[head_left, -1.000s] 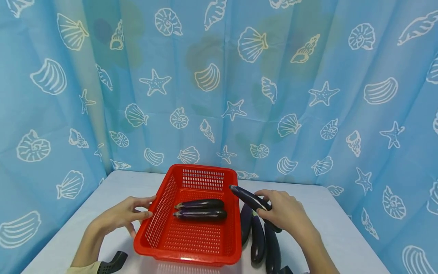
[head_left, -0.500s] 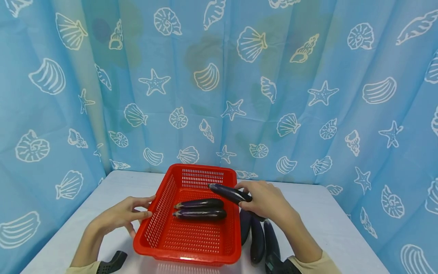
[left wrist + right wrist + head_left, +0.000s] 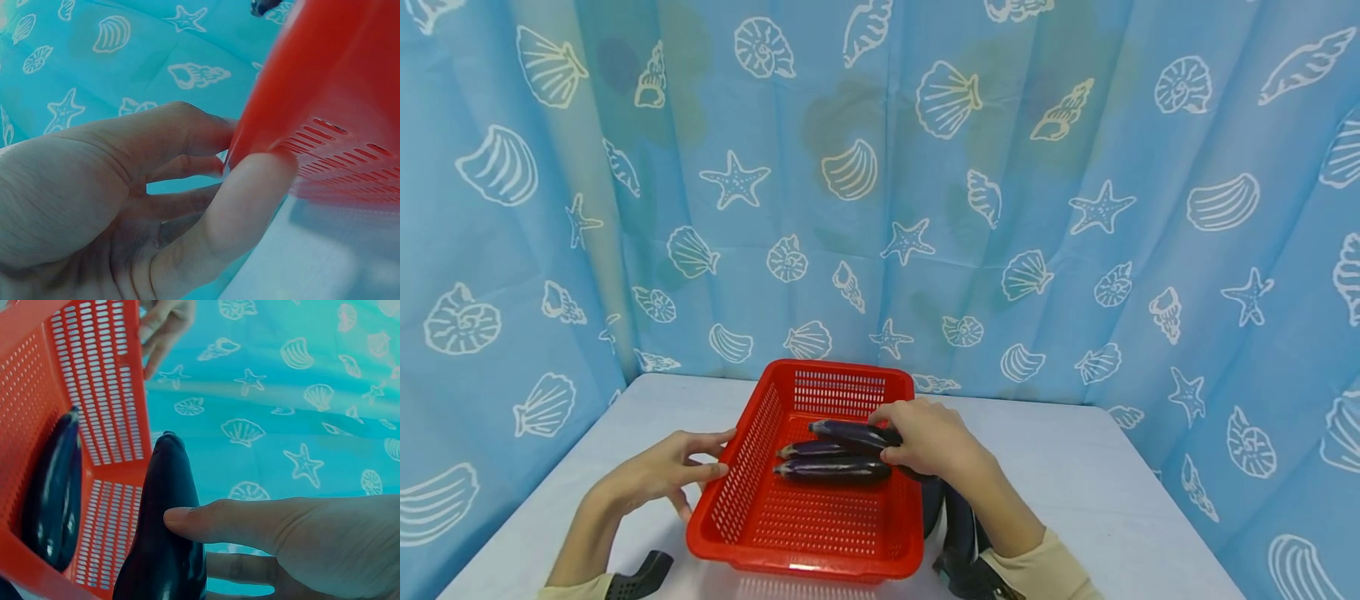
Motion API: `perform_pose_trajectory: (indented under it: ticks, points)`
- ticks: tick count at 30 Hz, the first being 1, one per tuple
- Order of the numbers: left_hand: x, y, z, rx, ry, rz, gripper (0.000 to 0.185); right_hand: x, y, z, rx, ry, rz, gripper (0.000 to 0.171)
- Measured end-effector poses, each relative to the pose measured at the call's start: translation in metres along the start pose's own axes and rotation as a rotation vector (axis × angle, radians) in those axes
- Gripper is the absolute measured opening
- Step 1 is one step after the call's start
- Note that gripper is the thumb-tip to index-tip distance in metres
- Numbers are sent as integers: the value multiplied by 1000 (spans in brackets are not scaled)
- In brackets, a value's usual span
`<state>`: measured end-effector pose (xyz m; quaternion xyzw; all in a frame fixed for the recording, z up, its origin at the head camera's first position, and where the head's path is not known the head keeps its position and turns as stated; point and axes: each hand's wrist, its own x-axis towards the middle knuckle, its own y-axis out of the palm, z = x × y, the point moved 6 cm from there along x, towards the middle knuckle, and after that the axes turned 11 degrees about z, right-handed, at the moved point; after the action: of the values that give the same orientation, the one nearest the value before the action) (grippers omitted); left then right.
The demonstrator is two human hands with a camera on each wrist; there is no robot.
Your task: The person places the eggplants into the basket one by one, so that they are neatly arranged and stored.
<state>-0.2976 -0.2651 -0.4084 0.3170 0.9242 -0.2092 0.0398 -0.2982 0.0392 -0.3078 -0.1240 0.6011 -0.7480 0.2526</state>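
Over the red basket (image 3: pixel 805 567), right hand (image 3: pixel 931 437) grips a dark eggplant (image 3: pixel 848 432) above two more eggplants (image 3: pixel 833 469) lying inside; left hand (image 3: pixel 658 469) pinches basket's left rim.

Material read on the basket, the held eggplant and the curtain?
Red basket: likely molded plastic, semi-gloss; regular slots, bright rim highlight.
Held eggplant: looks like glossy vegetable skin, dark purple with highlights; a replica can't be ruled out.
Shell-print curtain: thin-looking, smooth sheet with soft folds; fabric or plastic film, unclear.
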Motion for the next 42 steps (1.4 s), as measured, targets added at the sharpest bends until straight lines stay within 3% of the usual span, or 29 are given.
perform_pose_trajectory:
  ticks: [14,29,42]
  points:
    - [-1,2,0,22,-11,-18,72,28,21,23,-39,35,123,39]
    - [-1,2,0,18,-8,-14,74,65,57,20,-60,108,268,37]
    - [-1,1,0,9,-1,-14,74,74,68,16,-88,160,301,34]
